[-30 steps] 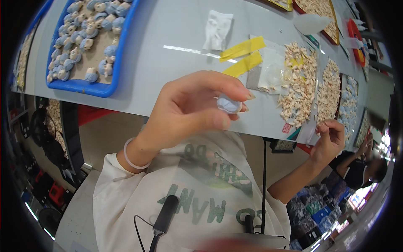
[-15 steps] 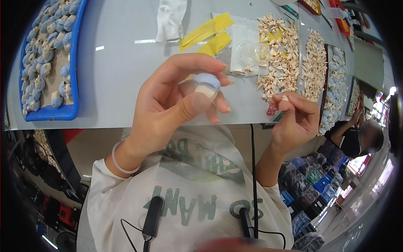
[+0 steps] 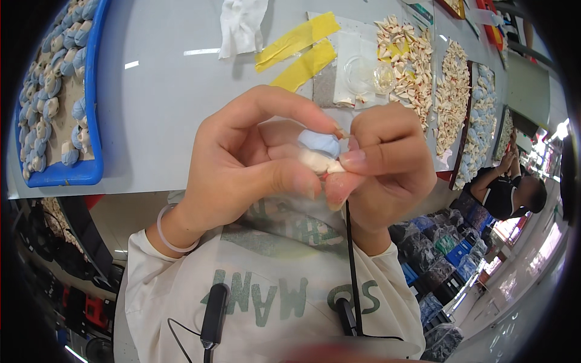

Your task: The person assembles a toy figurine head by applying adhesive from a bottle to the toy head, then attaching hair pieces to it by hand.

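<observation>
My left hand [image 3: 233,160] holds a small rounded blue-and-cream figure piece [image 3: 319,143] between thumb and fingers, above the table's near edge. Against its cream lower side lies a tiny cream pointed piece [image 3: 334,167] with a trace of red. The thumb and forefinger of my right hand [image 3: 390,163] pinch that tiny piece. Both hands meet here, and the fingers partly hide where the two pieces touch. Beyond my right hand spreads a pile of similar cream pointed pieces [image 3: 411,69].
At the left stands a blue tray [image 3: 92,136] of blue-and-cream pieces. Yellow tape strips [image 3: 302,39], a white cloth [image 3: 242,27] and a clear round dish [image 3: 362,75] lie ahead. Rightward are another cream pile [image 3: 451,91], a tray of blue-and-cream pieces [image 3: 481,115] and another person [image 3: 511,193].
My right hand has moved left from beside the pile, bringing the tiny cream piece against the blue-and-cream one. My left hand has stayed nearly in place, with its piece slightly lower.
</observation>
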Demonstrator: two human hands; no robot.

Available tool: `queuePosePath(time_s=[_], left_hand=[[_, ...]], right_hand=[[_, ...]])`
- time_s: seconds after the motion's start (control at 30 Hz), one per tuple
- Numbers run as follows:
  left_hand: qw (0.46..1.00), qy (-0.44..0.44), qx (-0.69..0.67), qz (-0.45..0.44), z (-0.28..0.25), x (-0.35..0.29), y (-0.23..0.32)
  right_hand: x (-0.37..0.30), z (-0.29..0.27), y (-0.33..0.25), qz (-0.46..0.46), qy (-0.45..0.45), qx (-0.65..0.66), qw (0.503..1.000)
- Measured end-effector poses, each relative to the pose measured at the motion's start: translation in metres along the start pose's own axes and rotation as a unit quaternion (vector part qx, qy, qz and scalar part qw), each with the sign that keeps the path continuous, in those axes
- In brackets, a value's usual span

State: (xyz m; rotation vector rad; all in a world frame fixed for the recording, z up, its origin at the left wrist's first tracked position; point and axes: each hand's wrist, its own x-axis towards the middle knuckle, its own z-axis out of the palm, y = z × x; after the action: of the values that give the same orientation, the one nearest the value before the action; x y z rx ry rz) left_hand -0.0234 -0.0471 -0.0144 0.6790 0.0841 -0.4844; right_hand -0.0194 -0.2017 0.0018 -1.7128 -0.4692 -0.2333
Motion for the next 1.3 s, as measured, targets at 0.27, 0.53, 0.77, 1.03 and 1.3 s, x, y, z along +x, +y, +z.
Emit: queuePosePath(time_s=[0.27,0.53,0.77,1.03,1.3], left_hand=[[0.997,-0.015,0.068,0.016,-0.005,0.003,0.000],[0.997,-0.044,0.061,-0.017,-0.007,0.001,-0.001],[0.995,-0.068,0.063,-0.027,-0.009,0.003,-0.002],[0.996,-0.049,0.040,-0.065,-0.009,0.001,-0.001],[0.999,-0.030,0.026,-0.034,-0.005,0.004,-0.002]], right_hand=[[-0.004,0.004,-0.006,-0.151,0.009,-0.189,0.970],[-0.004,0.006,-0.008,-0.163,0.004,-0.168,0.972],[-0.004,0.006,-0.005,-0.096,0.028,-0.170,0.980],[-0.008,0.008,-0.007,-0.052,0.015,-0.134,0.990],[0.002,-0.005,-0.003,-0.078,-0.007,-0.131,0.988]])
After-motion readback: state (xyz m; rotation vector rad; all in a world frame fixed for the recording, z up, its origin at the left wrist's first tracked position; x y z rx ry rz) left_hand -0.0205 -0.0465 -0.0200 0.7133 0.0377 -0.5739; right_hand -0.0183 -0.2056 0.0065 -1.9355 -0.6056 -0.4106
